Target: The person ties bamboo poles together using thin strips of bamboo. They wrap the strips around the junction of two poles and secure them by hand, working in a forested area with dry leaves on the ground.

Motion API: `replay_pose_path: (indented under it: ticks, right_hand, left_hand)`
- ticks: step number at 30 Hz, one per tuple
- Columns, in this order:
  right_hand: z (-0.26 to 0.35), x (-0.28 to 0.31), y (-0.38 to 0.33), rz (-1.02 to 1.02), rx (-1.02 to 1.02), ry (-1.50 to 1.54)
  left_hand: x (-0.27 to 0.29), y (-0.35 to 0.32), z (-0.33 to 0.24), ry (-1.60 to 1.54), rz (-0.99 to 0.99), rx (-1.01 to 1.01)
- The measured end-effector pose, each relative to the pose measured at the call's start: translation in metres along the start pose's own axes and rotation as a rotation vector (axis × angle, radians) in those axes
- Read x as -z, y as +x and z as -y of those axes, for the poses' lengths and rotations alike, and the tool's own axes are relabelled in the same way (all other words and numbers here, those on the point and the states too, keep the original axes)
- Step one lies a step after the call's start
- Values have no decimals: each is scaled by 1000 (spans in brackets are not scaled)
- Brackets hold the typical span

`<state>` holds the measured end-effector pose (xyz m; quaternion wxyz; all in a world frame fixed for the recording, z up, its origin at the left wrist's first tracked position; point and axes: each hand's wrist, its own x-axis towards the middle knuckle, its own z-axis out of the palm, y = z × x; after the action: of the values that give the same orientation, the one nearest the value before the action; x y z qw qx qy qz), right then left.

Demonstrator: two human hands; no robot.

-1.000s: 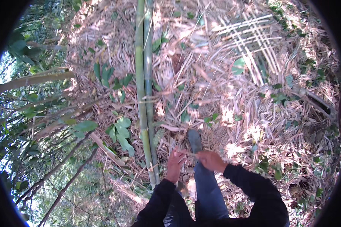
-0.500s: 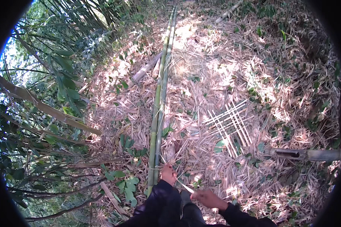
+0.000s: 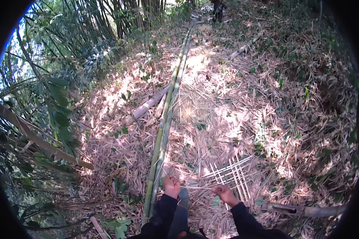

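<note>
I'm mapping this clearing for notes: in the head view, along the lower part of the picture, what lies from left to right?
Leafy green branches → long green bamboo poles → left hand → thin strip held between the hands → right hand → woven lattice of pale bamboo strips → dark cut stem on the ground.

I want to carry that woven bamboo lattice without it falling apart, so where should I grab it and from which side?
Probably grip the woven lattice where its strips cross, not by the loose ends that stick out. It lies flat on the dry leaf litter, just beyond the right hand, so come from the near edge and slide fingers under the crossings. Both hands already hold a thin strip.
</note>
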<state>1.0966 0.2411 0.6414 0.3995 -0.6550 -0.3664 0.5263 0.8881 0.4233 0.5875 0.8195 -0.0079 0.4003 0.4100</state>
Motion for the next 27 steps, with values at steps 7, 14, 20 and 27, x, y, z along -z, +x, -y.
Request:
replay_pose_path:
  ticks: [7,14,20,27]
  right_hand:
    - [115,-4,80,-215,118,-358]
    - [126,117,186,-372,173,-537]
    - [245,231,288,329,72,142]
    - [203,410,452,-434,82,-578]
  left_hand:
    - [-212,79,-107,41,30,-267]
    - [-330,197,-99,102,8,-382]
    - [-413,329,-108,331,0,-363]
    - [-610,398,-85,199,-112,-284]
